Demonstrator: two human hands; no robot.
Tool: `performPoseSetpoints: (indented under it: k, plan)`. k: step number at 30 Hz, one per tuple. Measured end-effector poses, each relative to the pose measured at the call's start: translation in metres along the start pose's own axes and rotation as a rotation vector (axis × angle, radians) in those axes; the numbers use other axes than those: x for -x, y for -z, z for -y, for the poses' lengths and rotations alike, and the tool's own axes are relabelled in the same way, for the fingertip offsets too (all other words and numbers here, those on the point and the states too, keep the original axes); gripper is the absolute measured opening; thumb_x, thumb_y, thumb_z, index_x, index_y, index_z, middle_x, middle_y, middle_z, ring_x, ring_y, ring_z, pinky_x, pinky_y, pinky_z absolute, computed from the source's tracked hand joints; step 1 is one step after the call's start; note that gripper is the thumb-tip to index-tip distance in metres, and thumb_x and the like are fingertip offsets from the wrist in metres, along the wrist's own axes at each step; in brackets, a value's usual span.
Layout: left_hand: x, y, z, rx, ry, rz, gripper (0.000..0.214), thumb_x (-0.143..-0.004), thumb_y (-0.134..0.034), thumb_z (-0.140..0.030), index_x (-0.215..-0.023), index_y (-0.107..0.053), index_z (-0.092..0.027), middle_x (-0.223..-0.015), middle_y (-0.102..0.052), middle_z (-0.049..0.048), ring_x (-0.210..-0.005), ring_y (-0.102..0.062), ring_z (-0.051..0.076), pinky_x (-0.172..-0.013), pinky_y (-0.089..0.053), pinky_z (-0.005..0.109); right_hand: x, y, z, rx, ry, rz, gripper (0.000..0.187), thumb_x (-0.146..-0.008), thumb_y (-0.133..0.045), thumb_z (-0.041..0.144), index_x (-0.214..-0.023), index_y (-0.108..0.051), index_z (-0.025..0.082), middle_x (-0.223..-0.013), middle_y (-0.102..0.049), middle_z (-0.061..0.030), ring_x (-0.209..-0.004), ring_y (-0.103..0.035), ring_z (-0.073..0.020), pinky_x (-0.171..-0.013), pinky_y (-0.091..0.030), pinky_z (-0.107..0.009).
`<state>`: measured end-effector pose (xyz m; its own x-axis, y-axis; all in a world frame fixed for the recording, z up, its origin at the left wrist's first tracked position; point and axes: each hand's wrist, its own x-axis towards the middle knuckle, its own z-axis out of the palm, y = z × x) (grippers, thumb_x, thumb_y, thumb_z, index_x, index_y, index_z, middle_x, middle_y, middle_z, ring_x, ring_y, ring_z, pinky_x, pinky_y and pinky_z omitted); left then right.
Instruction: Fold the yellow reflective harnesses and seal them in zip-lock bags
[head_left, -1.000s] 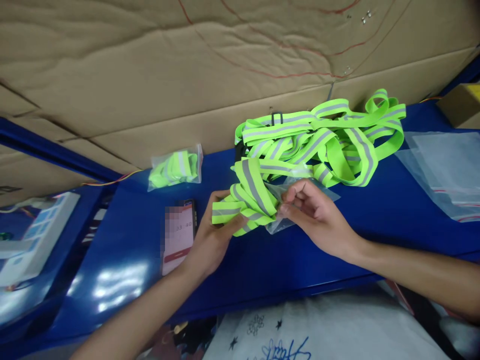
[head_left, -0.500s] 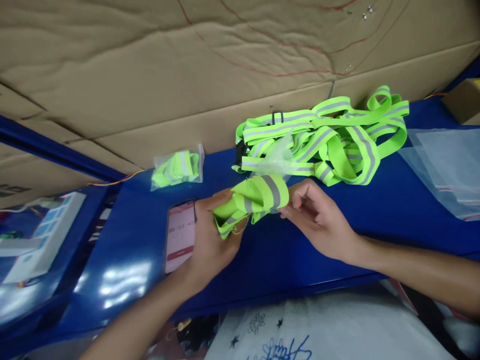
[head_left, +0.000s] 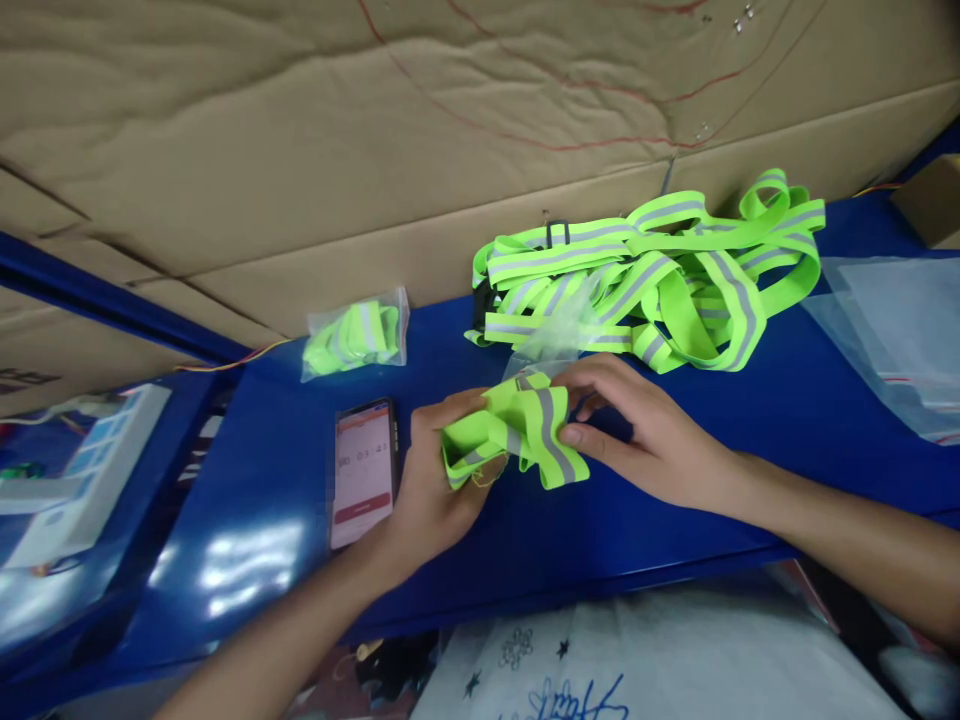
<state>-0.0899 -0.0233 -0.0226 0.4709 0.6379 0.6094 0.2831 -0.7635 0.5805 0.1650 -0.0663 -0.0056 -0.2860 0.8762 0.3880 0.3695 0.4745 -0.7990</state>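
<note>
A neon-green reflective strap (head_left: 555, 430) with a grey stripe is bunched in loose folds above the blue table. My left hand (head_left: 442, 480) is closed around the left part of the bundle, and a few loose threads hang near its fingers. At the right edge of the folds, my right hand (head_left: 637, 430) pinches the strap between thumb and fingers; the fingertips are partly hidden. Just behind the bundle a clear plastic bag (head_left: 559, 325) overlaps a pile of similar straps (head_left: 697, 270) with black buckles. Whether a hand touches that bag cannot be made out.
On the left, a bagged strap (head_left: 352, 338) lies near the cardboard wall (head_left: 300, 150). A phone (head_left: 364, 470) showing a timer rests beside my left hand. Flat clear bags (head_left: 900, 320) lie at the right. A power strip (head_left: 97, 470) is at the far left.
The looped right end of the strap has opened out and now hangs lower. My right hand has closed in on its edge, and my left hand has shifted slightly right.
</note>
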Motion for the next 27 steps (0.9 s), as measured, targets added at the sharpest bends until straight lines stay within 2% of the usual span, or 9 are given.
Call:
performPoseSetpoints:
  k: [3,7,11,13,16,19,22,24,27]
  plan:
    - [0.003,0.001,0.002,0.037,0.042,0.082,0.053,-0.087,-0.07,-0.009,-0.134,-0.048,-0.019,-0.135,-0.065,0.0163,-0.119,-0.069,0.022,-0.089,-0.06,0.032,0.0,-0.004,-0.001,0.024,0.003,-0.033,0.023,-0.099,-0.067,0.034,-0.117,-0.06,0.022,-0.116,-0.062,-0.0062,-0.1,-0.063,-0.0153,-0.086,-0.056,-0.029]
    - [0.006,0.002,-0.002,0.049,0.1,0.172,0.055,-0.087,-0.07,-0.009,-0.135,-0.048,-0.023,-0.145,-0.061,0.0149,-0.132,-0.063,0.025,-0.101,-0.057,0.038,-0.001,-0.007,0.002,0.22,0.054,-0.192,0.011,-0.095,-0.069,0.028,-0.1,-0.062,0.021,-0.105,-0.065,-0.0065,-0.098,-0.064,-0.0191,-0.085,-0.052,-0.035]
    - [0.005,0.002,-0.011,0.172,0.168,0.196,0.058,-0.089,-0.07,-0.009,-0.138,-0.044,-0.027,-0.159,-0.048,0.0134,-0.146,-0.051,0.026,-0.111,-0.052,0.041,0.001,-0.003,0.007,0.487,0.173,-0.291,0.005,-0.095,-0.067,0.023,-0.096,-0.062,0.022,-0.098,-0.073,-0.005,-0.092,-0.069,-0.0213,-0.081,-0.045,-0.039]
    - [0.005,0.002,-0.013,0.187,0.19,0.218,0.058,-0.089,-0.068,-0.008,-0.138,-0.043,-0.028,-0.161,-0.046,0.0137,-0.147,-0.05,0.026,-0.111,-0.052,0.043,0.002,0.001,0.009,0.513,0.241,-0.313,0.006,-0.096,-0.066,0.02,-0.096,-0.061,0.024,-0.092,-0.074,-0.0032,-0.087,-0.07,-0.0205,-0.08,-0.044,-0.04]
    - [0.006,0.002,-0.013,0.16,0.121,0.32,0.062,-0.086,-0.065,-0.003,-0.138,-0.044,-0.029,-0.154,-0.054,0.0128,-0.141,-0.056,0.026,-0.11,-0.052,0.045,0.001,0.003,0.013,0.423,0.272,-0.338,0.01,-0.097,-0.063,0.02,-0.091,-0.057,0.025,-0.082,-0.071,-0.0009,-0.076,-0.067,-0.0177,-0.076,-0.046,-0.038]
    - [0.007,0.002,-0.01,0.117,0.009,0.429,0.07,-0.08,-0.06,0.003,-0.141,-0.045,-0.028,-0.153,-0.054,0.0136,-0.138,-0.058,0.026,-0.107,-0.055,0.045,-0.001,0.0,0.015,0.32,0.152,-0.281,0.016,-0.1,-0.059,0.023,-0.086,-0.053,0.024,-0.069,-0.061,0.0031,-0.057,-0.055,-0.0107,-0.059,-0.043,-0.029]
    - [0.007,0.001,-0.007,0.049,-0.065,0.458,0.081,-0.073,-0.055,0.008,-0.144,-0.043,-0.028,-0.155,-0.052,0.0143,-0.136,-0.058,0.028,-0.103,-0.057,0.046,-0.002,-0.006,0.015,0.255,0.039,-0.219,0.011,-0.103,-0.058,0.026,-0.093,-0.053,0.022,-0.069,-0.057,0.005,-0.053,-0.049,-0.007,-0.05,-0.039,-0.022]
    - [0.007,0.001,-0.007,0.028,-0.108,0.456,0.089,-0.071,-0.053,0.008,-0.149,-0.039,-0.03,-0.155,-0.053,0.0132,-0.133,-0.06,0.028,-0.101,-0.058,0.048,-0.001,-0.009,0.014,0.264,0.034,-0.231,0.008,-0.102,-0.06,0.026,-0.098,-0.054,0.022,-0.07,-0.058,0.0052,-0.055,-0.051,-0.0067,-0.052,-0.041,-0.021]
    - [0.005,0.001,-0.008,-0.03,-0.162,0.442,0.102,-0.069,-0.051,0.008,-0.16,-0.027,-0.032,-0.158,-0.05,0.0119,-0.134,-0.059,0.03,-0.102,-0.058,0.05,0.002,-0.014,0.013,0.312,0.087,-0.244,0.007,-0.101,-0.061,0.023,-0.097,-0.055,0.022,-0.072,-0.061,0.0045,-0.055,-0.053,-0.0067,-0.053,-0.042,-0.021]
